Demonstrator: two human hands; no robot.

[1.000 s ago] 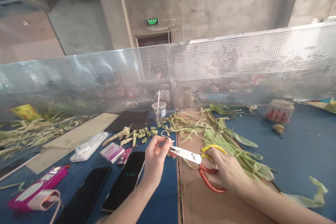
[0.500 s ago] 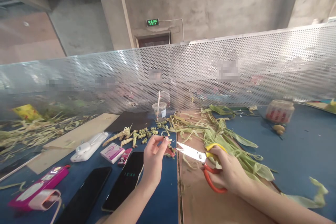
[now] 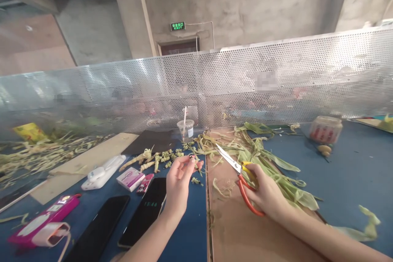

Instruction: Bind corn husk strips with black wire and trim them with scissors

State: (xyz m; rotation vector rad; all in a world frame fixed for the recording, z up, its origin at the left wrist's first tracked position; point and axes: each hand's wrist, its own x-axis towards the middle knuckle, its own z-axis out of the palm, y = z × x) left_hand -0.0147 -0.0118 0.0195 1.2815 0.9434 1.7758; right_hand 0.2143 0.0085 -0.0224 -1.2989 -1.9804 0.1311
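My left hand [image 3: 179, 180] is raised over the blue table, its fingertips pinched on a small woven leaf piece [image 3: 193, 159]. My right hand [image 3: 264, 196] grips the scissors [image 3: 238, 170] by their red and yellow handles; the blades point up and to the left, away from the left hand. A cut scrap [image 3: 196, 181] lies on the table just below the left fingers. A row of small woven leaf knots [image 3: 159, 157] lies beyond the left hand. Long green leaves [image 3: 264, 159] are piled behind the scissors.
Two dark phones [image 3: 147, 211] lie near my left forearm, with a pink box [image 3: 130, 178], a white case [image 3: 102, 172] and a pink pouch [image 3: 46, 217] further left. A plastic cup [image 3: 186, 129] with a straw stands before the perforated metal screen [image 3: 276, 77]. A jar [image 3: 326, 129] sits at the right.
The scissors have swung away from my left hand, their blades now pointing up and back. My left hand stays pinched on the small piece; a scrap lies below it.
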